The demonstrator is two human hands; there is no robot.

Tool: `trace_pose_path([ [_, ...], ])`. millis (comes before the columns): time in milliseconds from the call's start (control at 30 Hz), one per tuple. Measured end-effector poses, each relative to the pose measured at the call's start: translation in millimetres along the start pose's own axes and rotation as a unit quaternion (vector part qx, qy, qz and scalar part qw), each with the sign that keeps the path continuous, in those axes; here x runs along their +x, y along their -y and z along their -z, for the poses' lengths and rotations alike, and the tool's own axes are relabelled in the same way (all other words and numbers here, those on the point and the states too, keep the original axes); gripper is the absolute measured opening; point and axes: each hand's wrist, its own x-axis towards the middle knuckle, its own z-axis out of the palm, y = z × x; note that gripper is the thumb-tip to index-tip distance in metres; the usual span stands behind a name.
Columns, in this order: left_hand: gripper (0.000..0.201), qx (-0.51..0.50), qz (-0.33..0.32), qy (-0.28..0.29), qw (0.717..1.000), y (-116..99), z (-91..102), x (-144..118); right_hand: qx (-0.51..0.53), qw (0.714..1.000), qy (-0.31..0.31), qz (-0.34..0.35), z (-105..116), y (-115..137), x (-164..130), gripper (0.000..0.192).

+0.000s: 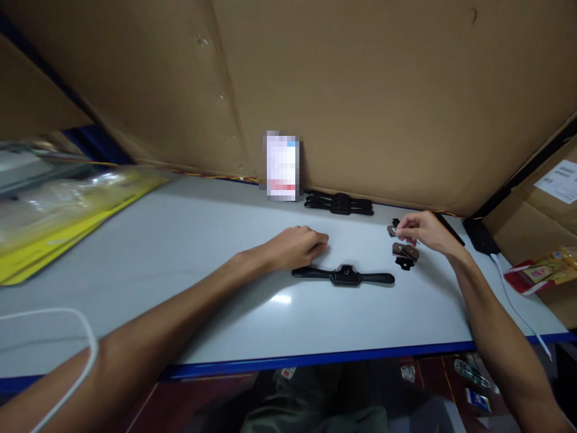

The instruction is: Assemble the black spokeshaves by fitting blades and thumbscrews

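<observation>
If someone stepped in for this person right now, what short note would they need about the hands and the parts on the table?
Left hand: resting palm down on the pale grey table, just behind the left handle of the black two-handled metal tool body; it holds nothing.
Right hand: pinching a small flat brown metal plate in its fingertips, above the table.
Below that hand lie another brown metal plate and a small black part.
A stack of similar black tool bodies sits at the back by the cardboard wall.
Done: one body laid out in front. Left: the plates and small part are not yet on it.
</observation>
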Motion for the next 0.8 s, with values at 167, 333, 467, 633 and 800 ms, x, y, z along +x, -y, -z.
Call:
trace_pose_path([
  [167,0.030,-0.023,0.004,0.002,1.000,-2,2.5,1,0.158,0.982,0.098,0.010,-52,27,-8,0.026],
  [333,0.032,-0.087,-0.022,0.049,0.995,-4,19.1,-6,0.180,0.980,0.078,0.030,-74,31,-13,0.021],
  [467,0.028,-0.150,-0.023,0.089,0.984,-9,30.6,-13,0.123,0.992,0.008,0.012,-75,14,-3,0.016],
  [633,0.029,-0.127,-0.018,0.099,0.987,-12,31.6,-12,0.052,0.998,-0.004,-0.021,-73,-1,8,0.014],
  [800,0.023,-0.127,-0.021,0.108,0.986,-11,31.6,-13,-0.029,0.999,0.027,-0.007,-68,-1,10,0.026],
])
